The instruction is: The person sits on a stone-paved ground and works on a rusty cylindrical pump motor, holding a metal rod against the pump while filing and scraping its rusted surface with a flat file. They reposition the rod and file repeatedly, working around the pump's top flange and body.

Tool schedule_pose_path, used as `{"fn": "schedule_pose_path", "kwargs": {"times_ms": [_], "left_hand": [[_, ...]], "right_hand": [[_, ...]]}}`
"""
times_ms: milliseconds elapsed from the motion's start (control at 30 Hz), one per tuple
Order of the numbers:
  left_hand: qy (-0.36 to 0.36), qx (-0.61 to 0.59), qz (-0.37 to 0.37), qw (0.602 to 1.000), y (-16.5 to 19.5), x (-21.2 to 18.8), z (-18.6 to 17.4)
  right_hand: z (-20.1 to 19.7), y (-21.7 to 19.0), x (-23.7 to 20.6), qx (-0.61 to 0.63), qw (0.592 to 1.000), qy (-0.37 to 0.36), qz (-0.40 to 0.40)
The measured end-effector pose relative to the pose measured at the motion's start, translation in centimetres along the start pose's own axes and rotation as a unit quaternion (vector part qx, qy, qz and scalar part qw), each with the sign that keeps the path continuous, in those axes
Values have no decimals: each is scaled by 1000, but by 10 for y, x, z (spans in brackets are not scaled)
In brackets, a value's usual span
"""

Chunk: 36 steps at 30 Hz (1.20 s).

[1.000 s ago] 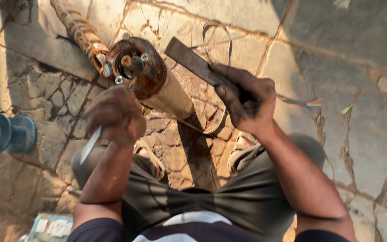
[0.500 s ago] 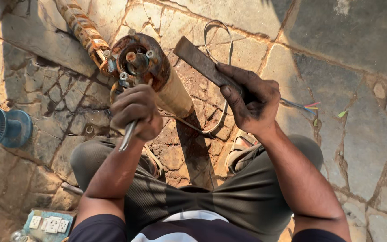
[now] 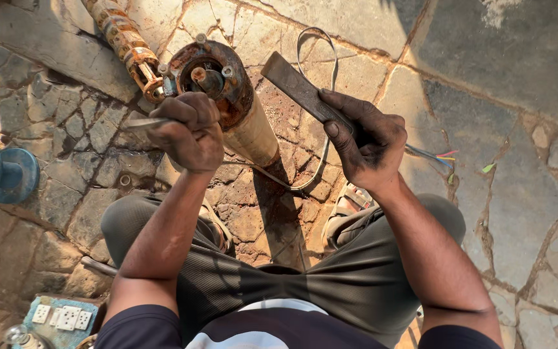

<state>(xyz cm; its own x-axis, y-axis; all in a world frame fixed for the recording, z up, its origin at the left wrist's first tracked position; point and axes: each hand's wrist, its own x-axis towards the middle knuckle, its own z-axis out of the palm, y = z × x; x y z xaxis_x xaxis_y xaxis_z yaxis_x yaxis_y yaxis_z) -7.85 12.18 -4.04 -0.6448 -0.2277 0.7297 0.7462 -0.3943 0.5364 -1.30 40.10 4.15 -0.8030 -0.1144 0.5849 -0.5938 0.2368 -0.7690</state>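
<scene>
The left hand (image 3: 188, 132) is closed around a thin metal rod (image 3: 142, 123), just at the rusty end of the motor cylinder (image 3: 227, 97). The right hand (image 3: 369, 142), clamped on a flat bar (image 3: 298, 90), is further away, its bar pointing up-left toward the cylinder on the stone floor (image 3: 485, 194).

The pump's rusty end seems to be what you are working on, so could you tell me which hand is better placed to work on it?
Probably the left. The left hand holds a thin tool right beside the pump end, while the right hand holds a flat bar apart from it.
</scene>
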Motion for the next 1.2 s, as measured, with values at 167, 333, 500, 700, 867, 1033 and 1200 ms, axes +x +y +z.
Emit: {"fn": "schedule_pose_path", "kwargs": {"times_ms": [167, 333, 500, 700, 867, 1033, 1200], "left_hand": [[34, 194, -7, 980, -15, 7, -4], [37, 234, -23, 971, -14, 3, -3], [-37, 380, 105, 918, -9, 9, 5], [32, 40, 20, 999, 0, 11, 9], [0, 50, -28, 998, 0, 14, 12], [-9, -15, -37, 999, -1, 14, 11], [-12, 16, -5, 1000, -7, 11, 4]], "right_hand": [[0, 1, -2, 1, 1000, -2, -3], [-5, 3, -5, -15, 1000, 0, 17], [-8, 4, -5, -2, 1000, 4, 5], [-7, 4, -6, -19, 1000, -7, -8], [-4, 2, -7, -17, 1000, -6, 3], [-1, 3, -8, -19, 1000, -9, 12], [1, 4, -9, -9, 1000, -10, 27]]}}
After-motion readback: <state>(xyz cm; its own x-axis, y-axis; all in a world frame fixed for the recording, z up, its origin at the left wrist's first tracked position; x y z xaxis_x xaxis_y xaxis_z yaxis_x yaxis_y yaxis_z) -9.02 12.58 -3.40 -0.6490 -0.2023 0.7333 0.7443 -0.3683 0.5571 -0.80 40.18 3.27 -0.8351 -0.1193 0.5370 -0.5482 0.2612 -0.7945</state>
